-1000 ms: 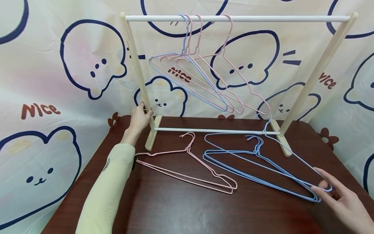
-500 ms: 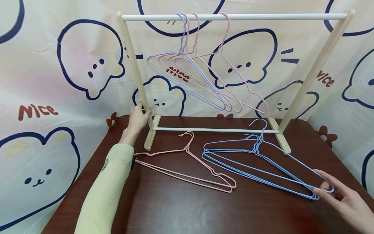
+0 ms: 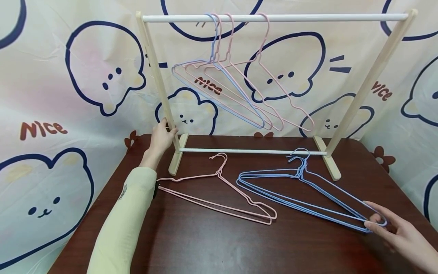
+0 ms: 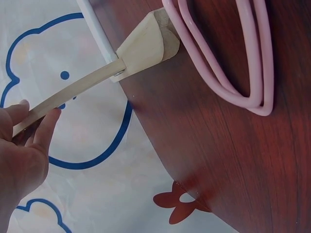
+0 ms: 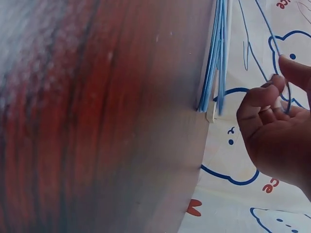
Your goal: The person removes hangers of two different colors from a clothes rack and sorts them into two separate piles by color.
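Observation:
On the left, my left hand (image 3: 161,139) grips the left wooden post (image 3: 155,72) of a small clothes rack, low down, also seen in the left wrist view. My right hand (image 3: 393,228) pinches the right corner of a blue hanger (image 3: 342,190) between thumb and fingers. That hanger lies just over a stack of similar blue hangers (image 3: 300,175), its hook near theirs; whether it touches them I cannot tell. Pink hangers (image 3: 219,173) lie on the table left of the blue ones. In the right wrist view, curled fingers (image 5: 257,104) hide part of the held corner.
From the rack's white top rod (image 3: 308,18) hang a blue hanger (image 3: 213,49) and several pink hangers (image 3: 273,78). A white lower bar (image 3: 253,151) joins the posts near the dark wooden table (image 3: 212,247). Behind is a printed cloth (image 3: 44,95).
My right hand has lowered the blue hanger; its hook has swung down and left from near the right post to beside the stack's hooks. The left hand stays on the post.

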A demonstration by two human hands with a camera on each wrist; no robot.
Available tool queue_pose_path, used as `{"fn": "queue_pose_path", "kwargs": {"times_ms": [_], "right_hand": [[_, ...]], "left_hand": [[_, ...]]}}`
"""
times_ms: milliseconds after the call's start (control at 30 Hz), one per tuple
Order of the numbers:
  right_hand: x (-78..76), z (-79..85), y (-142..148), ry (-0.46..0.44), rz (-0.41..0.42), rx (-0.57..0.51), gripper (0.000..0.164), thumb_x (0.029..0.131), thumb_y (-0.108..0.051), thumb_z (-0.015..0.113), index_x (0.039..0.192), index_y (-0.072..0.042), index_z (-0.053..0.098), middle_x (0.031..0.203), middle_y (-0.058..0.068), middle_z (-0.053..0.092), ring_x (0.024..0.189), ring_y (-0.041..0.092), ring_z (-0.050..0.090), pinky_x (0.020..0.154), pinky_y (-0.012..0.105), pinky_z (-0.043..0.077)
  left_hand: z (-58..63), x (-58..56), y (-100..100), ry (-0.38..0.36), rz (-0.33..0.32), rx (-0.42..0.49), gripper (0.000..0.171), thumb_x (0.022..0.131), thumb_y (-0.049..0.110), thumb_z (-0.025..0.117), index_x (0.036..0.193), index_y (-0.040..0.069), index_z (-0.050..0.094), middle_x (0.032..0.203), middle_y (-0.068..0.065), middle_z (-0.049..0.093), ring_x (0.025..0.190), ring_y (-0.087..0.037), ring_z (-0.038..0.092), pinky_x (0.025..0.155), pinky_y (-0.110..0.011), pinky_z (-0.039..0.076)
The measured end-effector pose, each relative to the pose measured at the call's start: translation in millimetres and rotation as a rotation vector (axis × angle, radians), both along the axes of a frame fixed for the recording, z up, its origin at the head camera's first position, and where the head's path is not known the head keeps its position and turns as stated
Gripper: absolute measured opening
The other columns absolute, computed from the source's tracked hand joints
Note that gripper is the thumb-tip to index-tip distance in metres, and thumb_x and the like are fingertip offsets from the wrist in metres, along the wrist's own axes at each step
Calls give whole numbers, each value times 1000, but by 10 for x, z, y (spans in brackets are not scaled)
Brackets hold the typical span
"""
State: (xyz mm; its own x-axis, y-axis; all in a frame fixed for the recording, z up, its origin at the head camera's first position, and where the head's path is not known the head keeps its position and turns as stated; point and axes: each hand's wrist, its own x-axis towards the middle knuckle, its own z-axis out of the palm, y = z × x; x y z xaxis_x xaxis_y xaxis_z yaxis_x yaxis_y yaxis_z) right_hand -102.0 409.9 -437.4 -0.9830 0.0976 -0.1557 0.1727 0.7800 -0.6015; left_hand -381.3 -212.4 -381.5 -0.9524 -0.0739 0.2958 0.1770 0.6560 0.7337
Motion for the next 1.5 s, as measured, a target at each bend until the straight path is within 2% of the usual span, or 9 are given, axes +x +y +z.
{"fn": "queue_pose_path", "kwargs": {"times_ms": [100,300,467,667,833,1000,1133,1267,1500], "right_hand": [[-37,10,15,-66,0,-27,65,103,-35,55,149,0,27,97,7,48,61,20,48,50,29,47],[-107,-43,83,-46,26,124,71,100,-42,57,146,7,32,113,22,56,83,5,49,60,22,43],[-175,-96,132,-88,78,168,83,97,-46,62,145,13,30,130,41,47,107,45,59,71,33,53],[-204,-91,140,-87,99,228,87,93,-46,67,142,15,31,127,42,43,99,43,47,74,47,52],[-208,-41,88,23,116,237,85,90,-43,71,141,15,36,125,40,50,106,50,52,76,58,52],[-172,68,-118,245,143,240,75,87,-27,77,141,10,41,121,36,54,111,48,43,91,66,31],[-196,204,-348,366,122,250,72,84,-23,80,141,3,46,121,28,54,109,39,42,90,41,36],[-257,361,-561,457,123,229,69,82,-21,82,140,-3,50,120,19,54,103,30,47,68,12,32],[-396,607,-843,644,135,211,74,75,-16,88,140,-11,54,116,10,55,101,4,42,73,5,32]], "left_hand": [[8,0,-1,1,-3,-3,35,101,14,58,130,-3,52,127,-28,61,113,-42,64,88,-52,59],[16,-13,-5,11,-4,-12,36,100,14,58,131,-4,52,127,-29,61,112,-43,64,88,-52,59],[-5,-21,-10,16,-10,-9,37,100,14,59,131,-4,52,127,-29,61,112,-43,64,88,-52,59],[-14,-20,-16,12,-4,0,38,100,14,59,133,-4,51,127,-29,61,112,-43,64,88,-52,59],[-7,-6,-13,14,-1,-4,38,100,13,58,133,-4,51,127,-29,61,112,-43,64,88,-52,59],[-1,11,-16,11,-8,-3,40,100,14,59,135,-4,50,127,-29,61,112,-44,64,88,-53,59],[2,14,-26,15,-5,2,38,100,13,59,133,-4,51,126,-28,61,112,-43,64,87,-53,59],[2,2,-24,16,-3,-11,36,100,14,59,131,-4,52,125,-29,62,111,-43,64,87,-52,59],[-9,-20,-16,0,0,-32,38,100,15,58,132,-4,52,127,-29,61,110,-44,65,85,-52,60]]}}
